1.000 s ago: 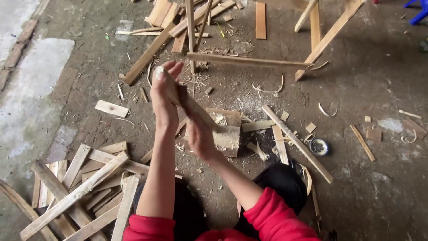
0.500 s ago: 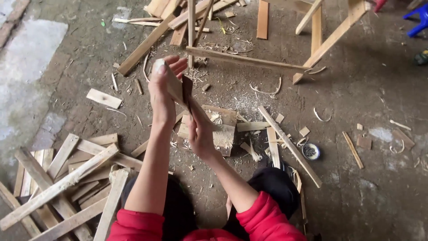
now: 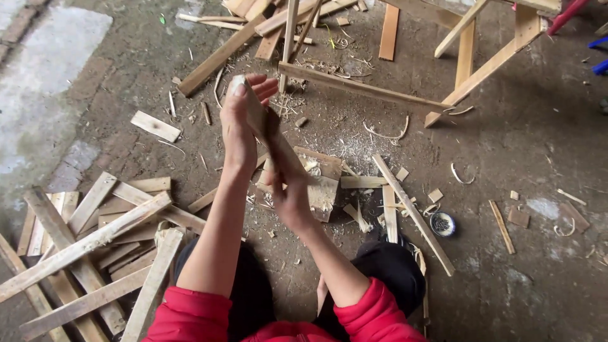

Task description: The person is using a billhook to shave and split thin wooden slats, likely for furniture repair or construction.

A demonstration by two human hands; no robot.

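Observation:
My left hand (image 3: 244,120) grips the upper end of a short, pale wooden piece (image 3: 253,111) held upright in front of me. My right hand (image 3: 288,190) is just below it and holds a dark blade or tool (image 3: 273,136) pressed along the wood's side. Both arms wear red sleeves. Under the hands a flat wooden block (image 3: 320,187) lies on the ground, strewn with shavings. How much of the tool is hidden in my right hand I cannot tell.
A heap of wooden slats (image 3: 95,240) lies at the lower left. More planks (image 3: 278,22) and a wooden frame (image 3: 468,50) are at the top. A small round tin of nails (image 3: 441,223) sits right of my knee on the dirt floor, among scattered offcuts.
The view has shifted a little. My hands keep the wood and tool together, and the right hand has slid slightly down along the piece.

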